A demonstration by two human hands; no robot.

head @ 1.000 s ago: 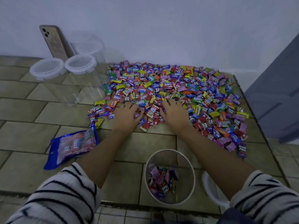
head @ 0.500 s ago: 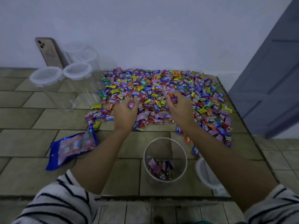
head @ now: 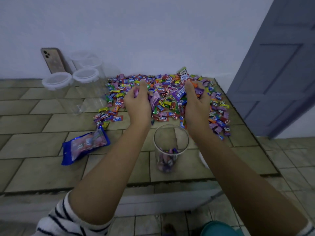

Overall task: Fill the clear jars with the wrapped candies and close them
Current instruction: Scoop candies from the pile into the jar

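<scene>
Tiled tabletop [head: 51, 167] against a white wall: left hand [head: 138, 103] and right hand [head: 196, 103] are cupping candies [head: 163, 92], grips curled shut, above the open jar [head: 170, 147] at six o'clock; loose handfuls risk spilling past its narrow mouth.

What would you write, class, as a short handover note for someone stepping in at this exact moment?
Left hand and right hand: each lifted, closed on a handful of wrapped candies.
Open jar stands below, between the wrists, holding only a shallow layer.
Candy pile lies behind it; lidded empty jars at back left.
Done: first few candies in.
Left: drop handfuls, fill all jars, close them.
</scene>
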